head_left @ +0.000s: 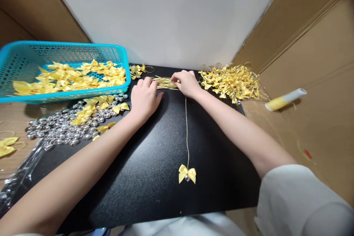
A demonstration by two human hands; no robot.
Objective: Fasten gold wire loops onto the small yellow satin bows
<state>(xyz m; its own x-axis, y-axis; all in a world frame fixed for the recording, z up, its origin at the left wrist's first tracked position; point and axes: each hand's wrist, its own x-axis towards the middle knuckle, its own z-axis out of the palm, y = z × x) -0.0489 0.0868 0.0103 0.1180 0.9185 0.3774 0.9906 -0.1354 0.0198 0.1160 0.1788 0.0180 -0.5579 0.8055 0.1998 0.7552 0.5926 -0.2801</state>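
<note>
A bundle of gold cords (167,83) lies crosswise at the far side of the black tabletop (155,147). My left hand (145,96) rests at the bundle's left end, its fingers bent over lightly and the thumb held apart. At the other end my right hand (188,84) pinches gold cord between thumb and fingertips; the exact strands are partly hidden. A yellow ribbon bow (183,173) with a silver bead (187,178) lies near the front edge. Its thin gold string (186,129) runs straight up to beneath my right hand.
Yellow bows fill part of a turquoise basket (125,62) at left. Silver beads (61,129) and loose bows (85,112) lie before it. Finished-looking bows with loops (231,81) are heaped at right. A yellow-white roll (286,99) lies beyond; a white wall (166,14) stands behind.
</note>
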